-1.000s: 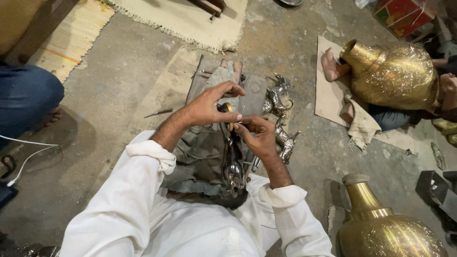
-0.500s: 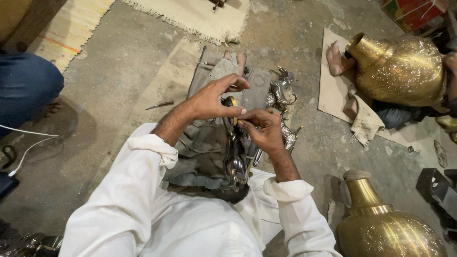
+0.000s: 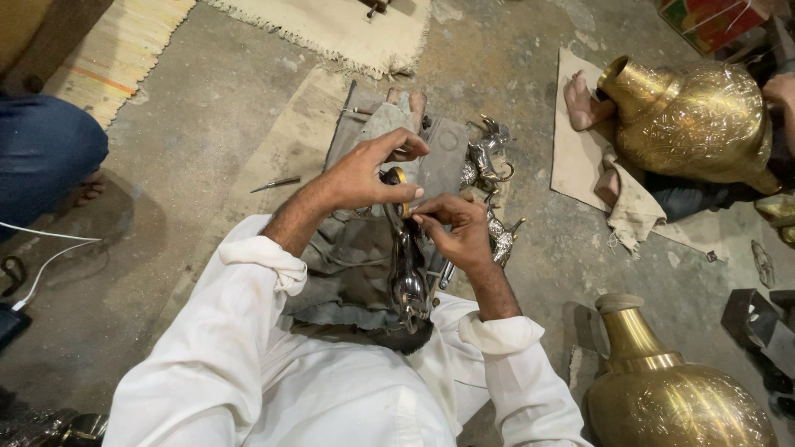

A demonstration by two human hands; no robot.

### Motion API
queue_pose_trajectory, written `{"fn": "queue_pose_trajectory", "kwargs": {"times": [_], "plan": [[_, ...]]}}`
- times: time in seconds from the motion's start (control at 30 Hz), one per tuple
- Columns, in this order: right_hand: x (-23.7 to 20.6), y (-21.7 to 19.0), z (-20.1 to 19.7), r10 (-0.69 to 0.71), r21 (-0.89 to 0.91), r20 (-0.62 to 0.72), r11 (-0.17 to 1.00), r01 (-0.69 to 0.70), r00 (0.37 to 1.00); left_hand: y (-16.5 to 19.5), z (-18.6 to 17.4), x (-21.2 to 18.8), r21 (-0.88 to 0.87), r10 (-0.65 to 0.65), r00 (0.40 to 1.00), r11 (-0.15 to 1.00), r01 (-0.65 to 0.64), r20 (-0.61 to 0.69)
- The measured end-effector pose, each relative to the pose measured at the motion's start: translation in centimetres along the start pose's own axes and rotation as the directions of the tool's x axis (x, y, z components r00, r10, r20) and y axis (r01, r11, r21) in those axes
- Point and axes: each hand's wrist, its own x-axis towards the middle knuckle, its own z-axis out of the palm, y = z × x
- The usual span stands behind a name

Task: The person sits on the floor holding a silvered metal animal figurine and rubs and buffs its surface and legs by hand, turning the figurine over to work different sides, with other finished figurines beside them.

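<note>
Right now my left hand (image 3: pixel 364 175) pinches the top of the dark metal figure (image 3: pixel 406 269) on my lap to steady it, while my right hand (image 3: pixel 460 232) grips a thin tool against it; more small figures (image 3: pixel 489 157) crowd the grey cloth's (image 3: pixel 352 257) far edge, brass vases (image 3: pixel 691 124) beyond

White sleeves (image 3: pixel 248 331) frame a dark silvery metal figurine (image 3: pixel 407 273) over grey cloth (image 3: pixel 356 257). Two brass vases gleam gold: one (image 3: pixel 696 116) covered in fine engraved patterning, the other (image 3: pixel 671 397) plainer. A cream fringed rug (image 3: pixel 348 29) and a yellow striped mat (image 3: pixel 108 62) lie on grey concrete floor (image 3: pixel 207 124).
</note>
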Motion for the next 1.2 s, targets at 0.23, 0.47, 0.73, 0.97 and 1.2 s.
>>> {"fn": "queue_pose_trajectory", "kwargs": {"times": [0.23, 0.47, 0.73, 0.97, 1.2], "plan": [[-0.2, -0.7, -0.1, 0.032, -0.088, 0.006, 0.996, -0.031, 0.999, 0.1, 0.0, -0.1, 0.006, -0.036, 0.999, 0.999, 0.036, 0.009], [-0.4, -1.0, -0.2, 0.070, -0.111, 0.007, 0.991, -0.069, 0.998, 0.3, 0.2, -0.4, -0.015, -0.027, 1.000, 1.000, 0.027, -0.001], [-1.4, -1.8, 0.2, 0.147, -0.101, -0.046, 0.983, -0.151, 0.988, 1.1, 0.3, -1.1, -0.011, 0.031, 0.998, 0.999, -0.032, -0.062], [-2.7, -3.1, 0.4, 0.168, -0.200, -0.080, 0.963, -0.181, 0.983, 2.8, 1.3, -2.7, 0.092, 0.044, 0.994, 0.995, -0.035, -0.102], [-4.2, -4.5, 0.8, 0.220, -0.201, -0.141, 0.948, -0.245, 0.965, 4.8, 2.5, -3.5, 0.123, -0.001, 0.992, 0.992, 0.017, -0.128]]}}
